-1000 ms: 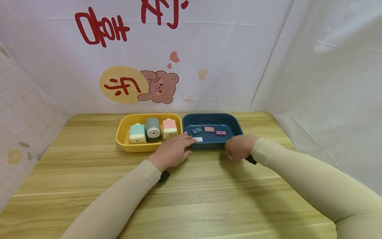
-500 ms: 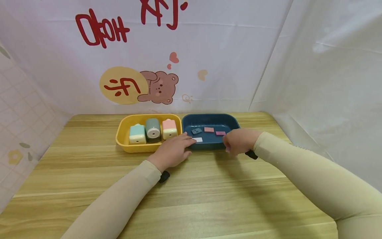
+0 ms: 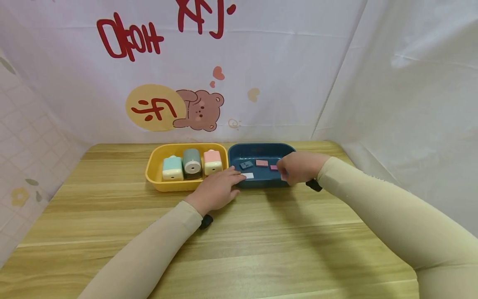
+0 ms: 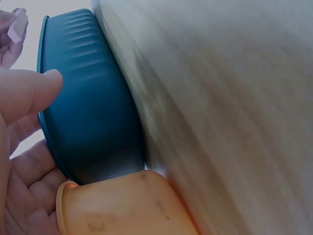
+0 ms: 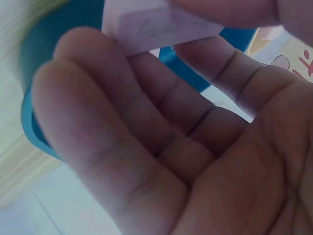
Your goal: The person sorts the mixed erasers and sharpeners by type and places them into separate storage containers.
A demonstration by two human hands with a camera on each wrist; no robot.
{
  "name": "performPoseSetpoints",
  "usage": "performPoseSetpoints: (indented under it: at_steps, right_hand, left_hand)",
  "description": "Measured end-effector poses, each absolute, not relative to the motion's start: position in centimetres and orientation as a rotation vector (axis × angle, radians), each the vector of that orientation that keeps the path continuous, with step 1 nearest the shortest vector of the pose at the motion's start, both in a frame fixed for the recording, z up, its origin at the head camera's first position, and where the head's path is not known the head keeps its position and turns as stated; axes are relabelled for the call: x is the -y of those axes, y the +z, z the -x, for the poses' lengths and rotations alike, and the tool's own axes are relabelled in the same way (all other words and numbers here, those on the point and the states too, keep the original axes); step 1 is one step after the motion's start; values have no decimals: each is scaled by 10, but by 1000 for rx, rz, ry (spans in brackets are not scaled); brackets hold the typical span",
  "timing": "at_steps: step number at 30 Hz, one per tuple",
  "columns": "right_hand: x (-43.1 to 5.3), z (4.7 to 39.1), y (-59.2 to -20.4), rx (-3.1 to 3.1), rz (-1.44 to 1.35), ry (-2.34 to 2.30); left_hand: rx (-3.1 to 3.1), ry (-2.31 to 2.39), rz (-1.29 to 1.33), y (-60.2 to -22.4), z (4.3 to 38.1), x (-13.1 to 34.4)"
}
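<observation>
My right hand (image 3: pixel 298 166) is over the right front of the blue tray (image 3: pixel 261 182), pinching a pale pink eraser (image 5: pixel 146 24) between thumb and fingers. Inside that tray lie a blue-grey eraser (image 3: pixel 246 165), a pink eraser (image 3: pixel 262 163), a magenta eraser (image 3: pixel 274 167) partly behind the right hand, and a white eraser (image 3: pixel 248 175). My left hand (image 3: pixel 216 189) rests where the two trays meet, fingers extended over the front rims near the white eraser. Its thumb (image 4: pixel 41 90) lies outside, in front of the blue tray's wall.
Left of the blue tray, side against side, stands a yellow tray (image 3: pixel 153 182). It holds a teal pencil sharpener (image 3: pixel 172 166), a grey one and a pink pencil sharpener (image 3: pixel 212 160). The wooden table (image 3: pixel 224 249) ends at a cloth backdrop (image 3: pixel 280 62).
My right hand has risen and moved slightly left over the blue tray's front rim, and the pale eraser in it now shows. The left hand stays in place.
</observation>
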State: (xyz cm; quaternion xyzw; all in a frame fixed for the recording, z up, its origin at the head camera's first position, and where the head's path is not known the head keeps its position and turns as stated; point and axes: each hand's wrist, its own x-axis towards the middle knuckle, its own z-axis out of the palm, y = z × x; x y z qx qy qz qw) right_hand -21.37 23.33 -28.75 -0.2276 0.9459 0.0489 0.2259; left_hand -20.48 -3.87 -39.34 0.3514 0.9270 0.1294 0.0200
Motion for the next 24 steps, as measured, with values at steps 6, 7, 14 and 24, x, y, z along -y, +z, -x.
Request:
performPoseSetpoints:
  at_steps: [6, 7, 14, 24]
  right_hand:
    - [-231, 219, -283, -2633, 627, 118]
    - [-231, 221, -282, -2638, 625, 117]
    - [-228, 235, -283, -2642, 624, 142]
    - [-212, 261, -285, -2664, 695, 207]
  left_hand:
    - [-2872, 415, -1088, -394, 205, 39]
    - [-2872, 414, -1089, -394, 205, 39]
    - [-2873, 416, -1085, -394, 204, 39]
    - [-2875, 433, -1073, -394, 205, 39]
